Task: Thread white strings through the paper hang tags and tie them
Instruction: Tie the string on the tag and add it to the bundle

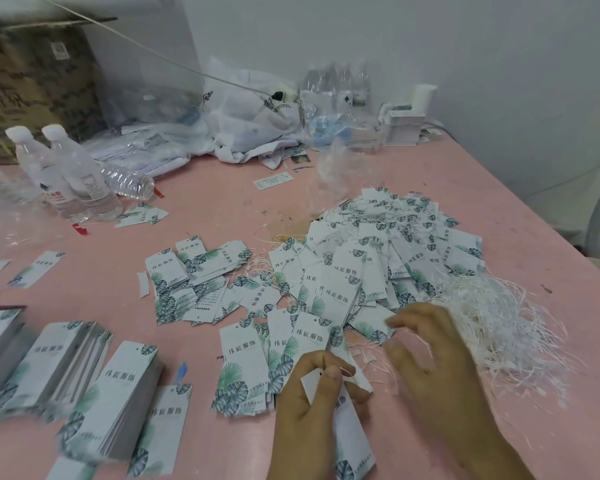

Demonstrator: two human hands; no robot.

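My left hand [312, 403] grips a white leaf-printed paper hang tag [352, 434] near its punched hole, and a short end of white string [343, 368] shows at my thumb. My right hand [433, 362] hovers just to the right with fingers spread and loosely curved, blurred, holding nothing that I can make out. It sits beside the heap of loose white strings [499, 317]. A large pile of tags with strings on them [378, 258] lies beyond both hands. Several unstrung tags [243, 362] lie left of my left hand.
Stacks of tags [115, 400] sit at the front left on the pink table [222, 209]. More scattered tags [191, 275] lie mid-table. Two upright water bottles [66, 174] stand at the left, plastic bags [243, 112] and cardboard boxes [32, 84] at the back.
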